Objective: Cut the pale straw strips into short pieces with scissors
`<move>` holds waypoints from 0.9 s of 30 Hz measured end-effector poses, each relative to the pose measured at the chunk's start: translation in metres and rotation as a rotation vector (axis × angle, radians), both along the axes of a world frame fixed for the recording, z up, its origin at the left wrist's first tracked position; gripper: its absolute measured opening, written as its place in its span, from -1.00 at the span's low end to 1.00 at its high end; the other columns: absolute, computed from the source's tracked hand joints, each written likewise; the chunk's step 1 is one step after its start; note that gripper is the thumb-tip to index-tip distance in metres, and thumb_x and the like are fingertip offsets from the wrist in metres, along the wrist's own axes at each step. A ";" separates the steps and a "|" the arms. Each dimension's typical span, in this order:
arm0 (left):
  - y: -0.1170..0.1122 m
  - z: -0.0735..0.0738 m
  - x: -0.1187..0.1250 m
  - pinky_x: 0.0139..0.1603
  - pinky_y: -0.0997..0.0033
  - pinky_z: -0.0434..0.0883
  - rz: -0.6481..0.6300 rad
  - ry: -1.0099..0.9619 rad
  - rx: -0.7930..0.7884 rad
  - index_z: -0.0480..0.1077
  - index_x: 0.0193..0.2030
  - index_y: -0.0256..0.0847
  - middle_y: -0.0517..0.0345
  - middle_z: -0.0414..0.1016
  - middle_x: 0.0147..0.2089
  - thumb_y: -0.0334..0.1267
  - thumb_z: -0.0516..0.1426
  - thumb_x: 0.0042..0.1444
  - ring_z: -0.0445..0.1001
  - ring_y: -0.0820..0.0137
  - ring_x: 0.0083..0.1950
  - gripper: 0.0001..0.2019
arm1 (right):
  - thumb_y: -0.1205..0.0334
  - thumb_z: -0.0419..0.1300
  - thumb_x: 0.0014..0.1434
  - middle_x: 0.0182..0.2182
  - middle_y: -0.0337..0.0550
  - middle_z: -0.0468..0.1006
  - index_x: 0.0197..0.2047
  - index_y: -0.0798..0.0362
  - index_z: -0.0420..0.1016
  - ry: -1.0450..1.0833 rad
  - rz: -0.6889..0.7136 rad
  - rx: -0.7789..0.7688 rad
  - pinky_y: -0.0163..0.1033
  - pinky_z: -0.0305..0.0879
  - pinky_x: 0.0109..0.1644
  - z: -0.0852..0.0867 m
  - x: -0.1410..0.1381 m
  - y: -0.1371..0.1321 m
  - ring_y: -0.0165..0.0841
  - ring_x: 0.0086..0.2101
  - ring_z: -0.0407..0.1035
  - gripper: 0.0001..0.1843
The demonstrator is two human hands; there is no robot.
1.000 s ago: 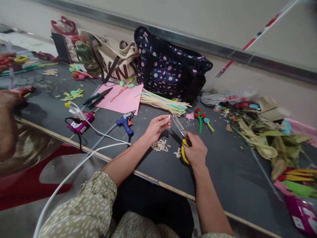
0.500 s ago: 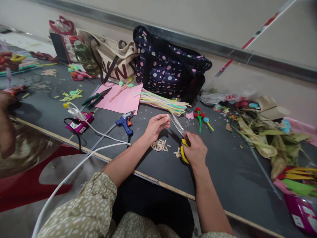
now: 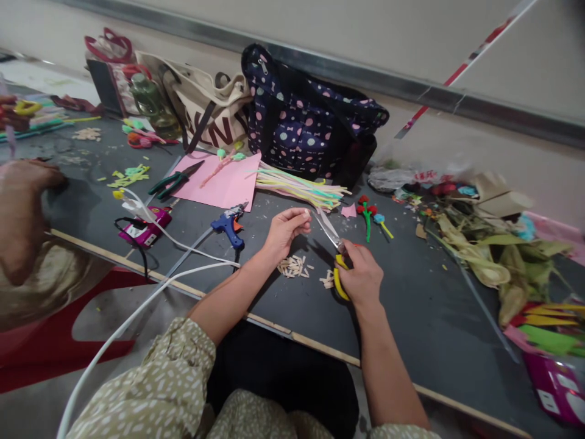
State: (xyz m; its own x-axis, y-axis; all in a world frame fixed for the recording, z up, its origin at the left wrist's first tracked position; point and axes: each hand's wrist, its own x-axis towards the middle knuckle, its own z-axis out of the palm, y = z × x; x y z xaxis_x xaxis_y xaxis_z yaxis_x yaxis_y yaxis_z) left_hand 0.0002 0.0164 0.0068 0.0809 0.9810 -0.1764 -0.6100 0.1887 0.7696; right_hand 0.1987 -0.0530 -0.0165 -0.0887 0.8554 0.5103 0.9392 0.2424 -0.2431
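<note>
My right hand (image 3: pixel 361 277) is closed round the yellow handles of a pair of scissors (image 3: pixel 333 244), whose blades point up and left. My left hand (image 3: pixel 284 228) hovers just left of the blade tips, fingers pinched on something too small to make out. Two small heaps of pale cut bits (image 3: pixel 292 266) lie on the dark table (image 3: pixel 411 317) below my hands. A bundle of pastel strips (image 3: pixel 297 186) lies just beyond them.
A blue glue gun (image 3: pixel 227 224), pink paper (image 3: pixel 219 180), green pliers (image 3: pixel 176 178) and a pink power strip (image 3: pixel 144 228) lie to the left. Bags (image 3: pixel 311 122) stand at the back. Dried husks (image 3: pixel 484 256) clutter the right. Another person's arm (image 3: pixel 21 207) rests at far left.
My left hand has drawn slightly away from the scissor blades. The other person's hand at far left has shifted onto the table. The view has drifted a little.
</note>
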 end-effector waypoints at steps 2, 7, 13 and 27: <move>0.000 0.000 0.000 -0.33 0.51 0.46 -0.001 0.011 0.008 0.51 -0.28 -0.28 0.18 0.53 -0.40 -0.23 0.37 -0.19 0.45 0.57 -0.47 -0.70 | 0.26 0.13 0.09 -0.23 -0.15 0.55 0.06 -0.01 0.46 -0.015 0.021 0.000 -0.31 0.26 -0.22 -0.001 0.000 0.000 -0.35 -0.24 0.41 -0.58; -0.001 -0.002 0.001 -0.34 0.48 0.45 -0.011 0.042 0.055 0.51 -0.31 -0.29 0.18 0.51 -0.42 -0.19 0.36 -0.18 0.45 0.54 -0.46 -0.70 | 0.26 0.12 0.11 -0.22 -0.16 0.56 0.06 -0.02 0.47 -0.042 0.031 0.009 -0.34 0.26 -0.25 -0.005 0.000 -0.001 -0.37 -0.26 0.42 -0.58; -0.002 -0.003 0.001 -0.32 0.45 0.44 -0.001 0.066 0.069 0.51 -0.32 -0.29 0.19 0.49 -0.46 -0.17 0.37 -0.20 0.45 0.52 -0.46 -0.69 | 0.28 0.11 0.11 -0.24 -0.18 0.57 0.05 -0.01 0.49 -0.065 0.033 0.006 -0.35 0.24 -0.28 -0.003 0.000 0.000 -0.40 -0.28 0.41 -0.59; -0.001 -0.003 0.001 -0.35 0.46 0.42 0.021 0.114 0.070 0.52 -0.37 -0.31 0.17 0.50 -0.49 -0.20 0.36 -0.22 0.45 0.51 -0.48 -0.73 | 0.27 0.09 0.12 -0.25 -0.16 0.56 0.08 -0.01 0.46 -0.107 0.020 0.014 -0.34 0.22 -0.29 -0.006 0.002 -0.001 -0.40 -0.30 0.39 -0.57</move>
State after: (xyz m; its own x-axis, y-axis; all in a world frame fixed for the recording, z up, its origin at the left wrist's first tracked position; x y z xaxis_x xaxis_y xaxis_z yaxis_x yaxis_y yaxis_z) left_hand 0.0009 0.0151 0.0040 0.0432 0.9925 -0.1146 -0.5215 0.1202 0.8447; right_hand 0.2004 -0.0535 -0.0221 -0.1607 0.8455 0.5092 0.9545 0.2645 -0.1379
